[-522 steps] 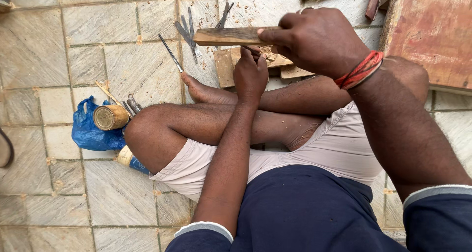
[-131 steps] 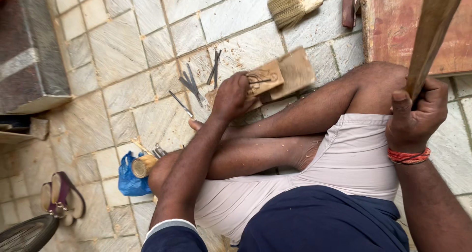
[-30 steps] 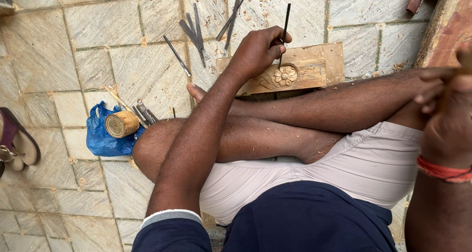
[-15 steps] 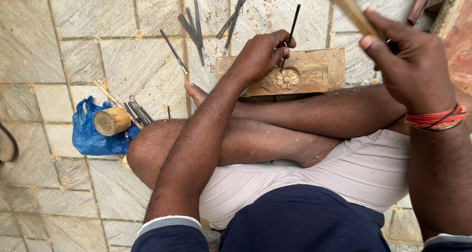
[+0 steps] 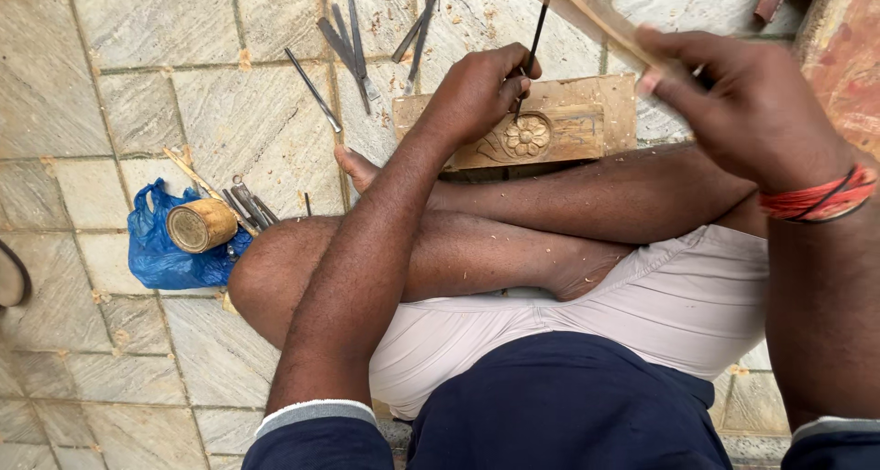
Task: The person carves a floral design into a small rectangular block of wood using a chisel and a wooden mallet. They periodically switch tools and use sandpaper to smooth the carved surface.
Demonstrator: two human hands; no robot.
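Observation:
I sit cross-legged on a stone-tile floor. My left hand (image 5: 479, 90) grips a thin dark chisel (image 5: 532, 49), its tip set on a carved flower (image 5: 525, 136) in a wooden block (image 5: 587, 122) that rests against my shin. My right hand (image 5: 747, 103), with a red thread band at the wrist, holds a long wooden stick (image 5: 596, 14) raised above the block, a little to the right of the chisel's top.
Several loose metal chisels (image 5: 353, 39) lie on the tiles beyond the block. At the left, a blue plastic bag (image 5: 160, 250) holds a short wooden cylinder (image 5: 202, 224) and more tools. Reddish wooden boards (image 5: 848, 39) lie at the far right. Wood chips are scattered around.
My right hand has brought the stick down and leftward, from off to the right to just above the chisel. My left hand keeps the chisel on the carving.

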